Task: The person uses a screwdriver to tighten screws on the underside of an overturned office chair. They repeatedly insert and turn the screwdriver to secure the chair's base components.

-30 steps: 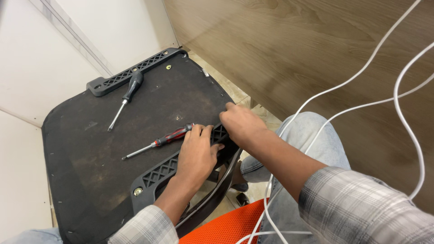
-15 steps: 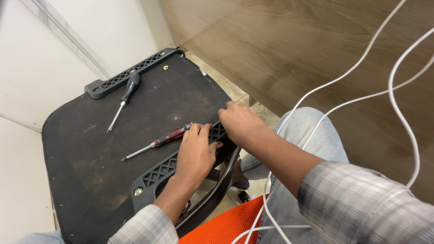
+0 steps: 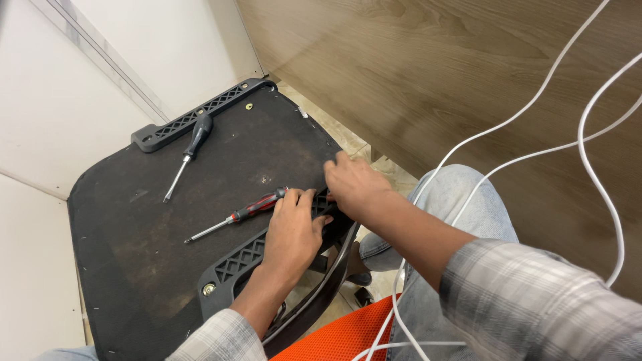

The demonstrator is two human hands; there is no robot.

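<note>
A black board (image 3: 160,220), the underside of a chair seat, lies in front of me. Along its near edge runs a black lattice bracket (image 3: 242,261) with a brass bolt (image 3: 209,289). My left hand (image 3: 291,234) rests flat on the bracket, fingers curled over it. My right hand (image 3: 354,184) grips the bracket's far end at the board's edge. A red-and-black screwdriver (image 3: 251,209) lies just beyond my left fingertips. What my fingers pinch under the hands is hidden.
A second lattice bracket (image 3: 200,113) lines the far edge of the board, with a black-handled screwdriver (image 3: 190,144) lying near it. White cables (image 3: 588,134) loop over my right leg. An orange mesh piece (image 3: 348,337) sits below. A wooden panel (image 3: 435,73) stands at right.
Both hands stay on the near bracket. The view has shifted slightly; my right hand has edged a little along the board's edge.
</note>
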